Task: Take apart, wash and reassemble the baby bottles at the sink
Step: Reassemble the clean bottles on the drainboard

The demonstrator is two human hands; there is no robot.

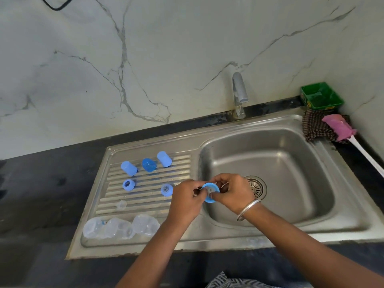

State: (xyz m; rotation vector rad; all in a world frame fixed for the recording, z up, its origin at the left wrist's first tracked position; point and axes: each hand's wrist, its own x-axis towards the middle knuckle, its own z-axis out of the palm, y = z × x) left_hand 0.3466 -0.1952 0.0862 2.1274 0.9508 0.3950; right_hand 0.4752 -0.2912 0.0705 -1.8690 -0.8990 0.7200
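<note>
**Both hands on a blue collar at the basin's edge**

The left hand point(188, 201) and right hand point(232, 191) meet over the near-left rim of the sink point(291, 231), and both grip one blue collar point(211, 192). The collar sits between the two sets of fingertips, tilted, its open face turned up toward the camera; a clear teat shows in its middle. Left fingertips pinch its left edge, right fingertips curl over its top and right edge. A bangle point(248, 209) circles the right wrist.

No writing can be read anywhere; a strip on the green tub point(321, 96) by the wall is too small to make out. What the tub holds is not visible.

On the ribbed drainboard point(145, 196) lie three blue caps point(149, 164) in a back row. In front of them are a second collar point(128, 185) and a third collar point(166, 189), apart from each other. A loose clear teat point(121, 205) lies nearer still. Three clear bottles point(119, 227) lie side by side along the front edge, touching. The basin holds only its drain point(256, 187). A pink brush point(338, 126) rests on a cloth point(313, 126) at the right corner.
</note>
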